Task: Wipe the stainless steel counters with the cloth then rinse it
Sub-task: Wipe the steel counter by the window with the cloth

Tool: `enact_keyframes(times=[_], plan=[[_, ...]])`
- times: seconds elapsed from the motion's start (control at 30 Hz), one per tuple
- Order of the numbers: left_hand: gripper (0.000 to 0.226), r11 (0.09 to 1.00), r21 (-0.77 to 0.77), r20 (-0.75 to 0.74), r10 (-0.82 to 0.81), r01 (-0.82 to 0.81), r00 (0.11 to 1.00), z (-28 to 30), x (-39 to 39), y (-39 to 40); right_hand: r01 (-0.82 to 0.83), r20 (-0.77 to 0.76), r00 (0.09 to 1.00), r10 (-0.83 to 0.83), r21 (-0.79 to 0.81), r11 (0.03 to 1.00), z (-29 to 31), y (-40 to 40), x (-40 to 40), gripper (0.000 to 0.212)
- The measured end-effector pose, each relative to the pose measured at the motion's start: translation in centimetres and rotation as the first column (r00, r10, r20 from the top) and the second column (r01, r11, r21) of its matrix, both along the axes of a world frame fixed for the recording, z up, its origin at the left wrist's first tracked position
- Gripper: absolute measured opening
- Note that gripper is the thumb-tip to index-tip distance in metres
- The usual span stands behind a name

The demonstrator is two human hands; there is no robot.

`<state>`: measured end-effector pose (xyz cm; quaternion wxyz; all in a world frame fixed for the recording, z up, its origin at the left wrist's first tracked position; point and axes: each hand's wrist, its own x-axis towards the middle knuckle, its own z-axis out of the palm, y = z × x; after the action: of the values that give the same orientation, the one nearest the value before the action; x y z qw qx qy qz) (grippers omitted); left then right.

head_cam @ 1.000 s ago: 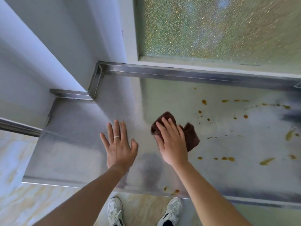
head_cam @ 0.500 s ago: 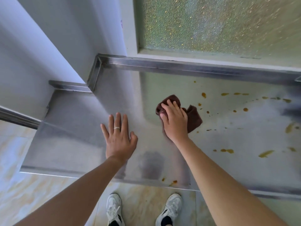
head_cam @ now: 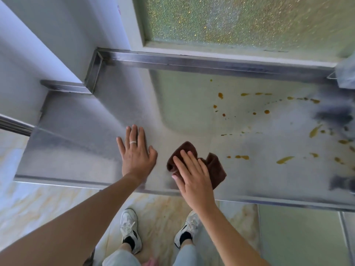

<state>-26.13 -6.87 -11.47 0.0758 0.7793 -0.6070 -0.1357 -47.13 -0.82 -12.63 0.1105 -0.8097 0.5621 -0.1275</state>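
A crumpled brown cloth (head_cam: 215,167) lies on the stainless steel counter (head_cam: 80,131) close to its front edge. My right hand (head_cam: 192,175) presses flat on top of the cloth, fingers spread and pointing away from me. My left hand (head_cam: 137,150), with a ring on one finger, rests palm down on the bare steel just left of the cloth, touching nothing else. Several yellow-brown spots and streaks (head_cam: 242,156) mark the counter to the right of the cloth, out to the right edge of the view.
A raised steel rim (head_cam: 192,61) runs along the back under a frosted window (head_cam: 249,22). A white wall corner (head_cam: 57,45) juts in at the left. My white shoes (head_cam: 130,229) stand on pale tiled floor below the counter's front edge.
My right hand has pulled the cloth back from the middle of the counter to the front edge. The spots near the front edge are gone. My left hand stays in place.
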Motion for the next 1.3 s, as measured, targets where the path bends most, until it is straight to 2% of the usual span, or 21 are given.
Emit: enact_keyframes(times=[0.23, 0.33, 0.43, 0.5, 0.6, 0.67, 0.83, 0.93, 1.13, 1.3], plan=[[0.075, 0.998, -0.051, 0.006, 0.030, -0.030, 1.000, -0.1, -0.3, -0.2, 0.133, -0.045, 0.990, -0.135, -0.049, 0.990, -0.3, -3.0, -12.5, 0.051], [0.073, 0.997, -0.082, 0.001, 0.013, -0.013, 1.000, -0.5, 0.0, 0.0, 0.281, -0.079, 0.955, -0.285, -0.058, 0.958, -0.2, -3.1, -12.6, 0.050], [0.070, 0.995, -0.101, -0.027, -0.013, 0.010, 1.000, -0.7, -0.1, 0.7, 0.458, -0.060, 0.887, -0.458, -0.015, 0.889, 0.1, -2.2, -9.3, 0.051], [0.070, 0.993, -0.102, -0.027, -0.070, 0.067, 0.997, -0.8, -0.6, 1.4, 0.368, -0.034, 0.929, -0.368, 0.003, 0.930, 0.3, -1.0, -7.2, 0.052], [0.071, 0.985, -0.044, 0.007, -0.164, 0.164, 0.986, -0.8, -1.1, 1.9, 0.096, -0.010, 0.995, -0.096, 0.018, 0.995, 0.3, 0.7, -5.5, 0.050], [0.070, 0.982, 0.021, 0.039, -0.186, 0.186, 0.982, -0.6, -1.3, 1.2, 0.056, -0.012, 0.998, -0.056, 0.004, 0.998, 0.2, -0.4, -5.1, 0.049], [0.063, 0.980, 0.113, 0.053, -0.168, 0.161, 0.984, -0.7, -3.5, -4.4, 0.133, -0.062, 0.989, -0.135, -0.040, 0.990, -0.1, -7.6, -3.5, 0.047], [0.063, 0.985, 0.103, 0.077, -0.144, 0.135, 0.987, -1.1, -4.9, -7.0, 0.225, -0.071, 0.971, -0.230, -0.078, 0.971, -0.4, -12.2, -3.0, 0.047], [0.064, 0.991, 0.063, 0.067, -0.120, 0.116, 0.991, -1.6, -4.9, -7.0, 0.362, -0.061, 0.927, -0.370, -0.109, 0.926, -1.2, -21.5, -3.2, 0.046], [0.063, 0.990, 0.060, 0.064, -0.133, 0.130, 0.989, -1.4, -4.9, -6.8, 0.353, -0.038, 0.935, -0.353, -0.023, 0.935, -0.9, -25.8, -4.2, 0.050]])
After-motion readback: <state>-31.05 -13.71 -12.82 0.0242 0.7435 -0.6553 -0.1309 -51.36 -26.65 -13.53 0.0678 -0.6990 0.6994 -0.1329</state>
